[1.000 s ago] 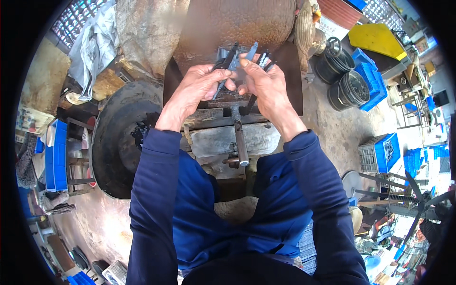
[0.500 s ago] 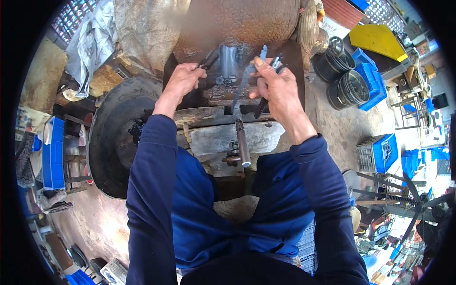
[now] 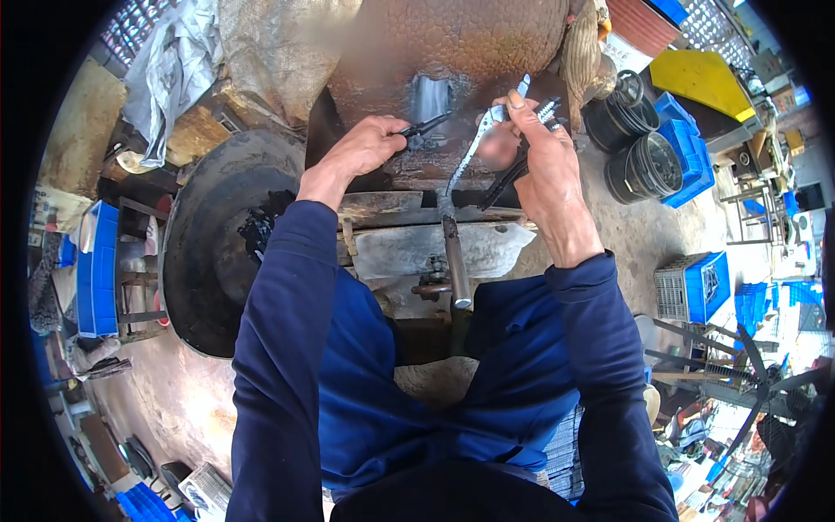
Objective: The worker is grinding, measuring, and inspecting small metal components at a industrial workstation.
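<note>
Two hands up at the rusty metal block (image 3: 452,43): our left hand (image 3: 365,148) grips dark pliers (image 3: 424,127) against it, our right hand (image 3: 544,165) clutches silver pliers (image 3: 487,130) just beside it.

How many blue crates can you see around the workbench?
4, maybe more hidden: one crate on the left, one by the black tubs upper right, one at right on the ground, one lower left.
</note>
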`<state>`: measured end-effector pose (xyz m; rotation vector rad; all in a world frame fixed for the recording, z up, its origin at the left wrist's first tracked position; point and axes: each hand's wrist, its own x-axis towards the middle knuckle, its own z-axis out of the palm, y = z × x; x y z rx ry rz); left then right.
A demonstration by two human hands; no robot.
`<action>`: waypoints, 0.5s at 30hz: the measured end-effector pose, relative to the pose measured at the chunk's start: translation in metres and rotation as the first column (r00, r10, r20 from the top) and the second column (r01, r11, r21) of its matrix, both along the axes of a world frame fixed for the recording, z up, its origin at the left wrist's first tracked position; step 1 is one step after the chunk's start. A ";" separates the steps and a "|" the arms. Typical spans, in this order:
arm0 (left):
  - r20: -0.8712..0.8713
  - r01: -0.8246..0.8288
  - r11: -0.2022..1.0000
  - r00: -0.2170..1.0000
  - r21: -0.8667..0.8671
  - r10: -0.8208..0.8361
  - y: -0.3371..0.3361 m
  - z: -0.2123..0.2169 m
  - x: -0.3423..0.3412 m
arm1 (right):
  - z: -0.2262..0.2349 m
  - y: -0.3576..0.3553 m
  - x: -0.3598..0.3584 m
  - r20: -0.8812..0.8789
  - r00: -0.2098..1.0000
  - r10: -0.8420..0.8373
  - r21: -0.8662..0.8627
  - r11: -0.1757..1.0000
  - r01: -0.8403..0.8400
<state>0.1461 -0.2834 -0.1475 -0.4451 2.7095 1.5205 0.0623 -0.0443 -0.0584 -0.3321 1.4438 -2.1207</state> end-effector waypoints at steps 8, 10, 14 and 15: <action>0.003 0.012 0.977 1.000 -0.214 -0.011 0.015 0.028 -0.002 | -0.005 0.001 -0.008 0.112 0.994 0.003 -0.073 0.997 0.006; 0.030 0.023 0.943 0.999 -0.331 -0.014 0.021 0.044 0.000 | -0.005 0.004 -0.010 0.170 0.985 -0.004 -0.088 0.996 0.020; -0.032 -0.122 0.948 0.992 -0.295 0.118 0.017 0.045 0.009 | -0.003 0.006 -0.009 0.270 0.963 0.007 -0.142 0.989 0.033; -0.072 -0.203 0.948 0.979 -0.244 0.191 0.015 0.043 0.012 | -0.004 0.008 -0.009 0.275 0.961 0.013 -0.122 0.992 0.022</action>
